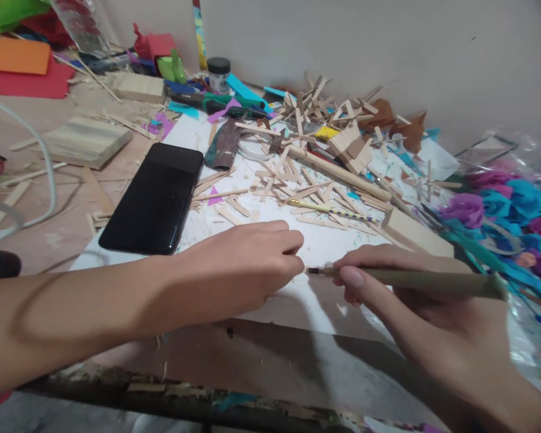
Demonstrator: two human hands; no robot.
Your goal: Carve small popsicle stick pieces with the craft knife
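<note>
Looks across a cluttered table (275,355) backed by a plain pale wall (365,48). Shows blurred lettering on the green-and-black handles (243,111) at the back, too unclear to read fully, plus marks too small to make out on the dark-lidded jar (219,75). Grips a slim tool (433,282) between thumb and fingers of the right hand (415,313), over the near part of the white paper (333,243). Lays its long axis nearly crosswise, dark-banded tip aimed left at the left hand (270,258). Curls the left fingers tightly together just beside that tip; cannot tell about anything pinched inside. Has the black phone (155,198) close behind the left forearm (94,307), and a wooden block (417,234) just behind the right hand. Finds scattered craft sticks (315,186) and a patterned pencil (329,209) crowding the far side, but open room between both hands and the table's littered front edge
</note>
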